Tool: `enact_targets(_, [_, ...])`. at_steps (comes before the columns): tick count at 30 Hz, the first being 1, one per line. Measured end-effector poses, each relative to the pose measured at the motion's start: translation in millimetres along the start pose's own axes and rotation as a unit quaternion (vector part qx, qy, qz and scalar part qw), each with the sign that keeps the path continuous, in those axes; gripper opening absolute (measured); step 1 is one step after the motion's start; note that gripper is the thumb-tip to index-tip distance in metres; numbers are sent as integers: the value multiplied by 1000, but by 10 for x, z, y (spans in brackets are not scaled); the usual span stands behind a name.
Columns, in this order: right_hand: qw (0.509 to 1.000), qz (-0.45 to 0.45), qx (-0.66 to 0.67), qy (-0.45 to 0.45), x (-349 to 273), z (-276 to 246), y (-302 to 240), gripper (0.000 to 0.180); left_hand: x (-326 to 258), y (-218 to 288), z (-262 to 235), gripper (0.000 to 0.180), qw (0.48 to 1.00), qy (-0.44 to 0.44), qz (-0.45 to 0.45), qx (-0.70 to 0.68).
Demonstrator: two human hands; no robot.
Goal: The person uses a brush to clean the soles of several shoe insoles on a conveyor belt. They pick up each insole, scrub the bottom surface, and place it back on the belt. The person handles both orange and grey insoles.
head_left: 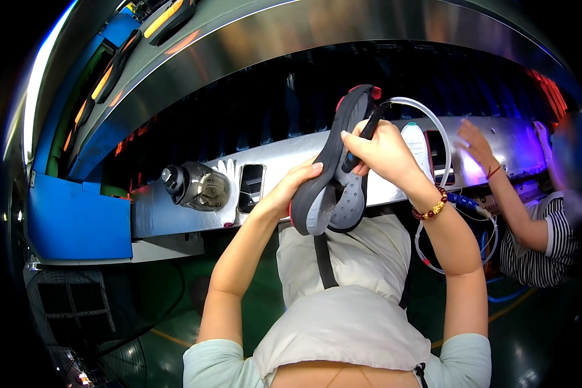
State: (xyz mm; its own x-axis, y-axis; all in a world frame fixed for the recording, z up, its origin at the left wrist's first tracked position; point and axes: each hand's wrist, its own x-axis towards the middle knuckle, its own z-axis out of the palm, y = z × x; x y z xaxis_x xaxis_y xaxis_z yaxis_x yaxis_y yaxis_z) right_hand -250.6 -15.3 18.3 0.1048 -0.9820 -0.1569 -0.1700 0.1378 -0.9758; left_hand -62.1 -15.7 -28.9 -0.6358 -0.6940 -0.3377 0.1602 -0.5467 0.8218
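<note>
The left hand (291,186) grips the sole (334,143) by its side, thumb pressed on the near wall; the other fingers are hidden behind it, so their spacing cannot be told. The sole is held up in front of the body, long axis away from the person, its near end over the apron (343,323) and its far end beyond the bench (147,215). This hold probably steadies the work and presents its inner face to the right hand (385,147). A gray perforated part (350,197) sits alongside the dark wall — whether it is a separate piece cannot be told. The right fingers are clamped together around a black tool (372,127), pen-fashion, likely for fine control; its tip points toward the sole, but contact cannot be confirmed. A pale hose (445,145) loops out to the right from the tool's upper end, which seems to keep it off the working face. Containers: one see-through bottle (204,189) with a dark lid is on the bench at left, beside a white glove (228,169) — its contents cannot be made out through the reflections.
</note>
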Motion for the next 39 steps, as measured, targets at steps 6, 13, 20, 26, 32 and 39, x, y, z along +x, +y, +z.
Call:
enact_targets(6, [976,-107,-26,189,181,-254,262,23,-44,-115,8,47,989,2,-13,-150])
enact_targets(13, [912,-306,-181,206,-101,190,617,30,68,-216,20,44,977,8,29,-210])
enact_targets(20, [913,-337,-176,147,-408,326,662,26,51,-195,-55,41,971,20,3,-239])
enact_targets(26, [971,-172,147,-76,-479,-382,447,24,-92,-161,-230,40,972,36,22,-232])
enact_targets(32, [953,-225,88,181,-25,-448,471,22,-100,-254,-223,40,960,-7,45,-275])
enact_targets(39, [973,-226,27,-43,-402,-131,497,17,-167,-397,-403,40,980,76,101,-153])
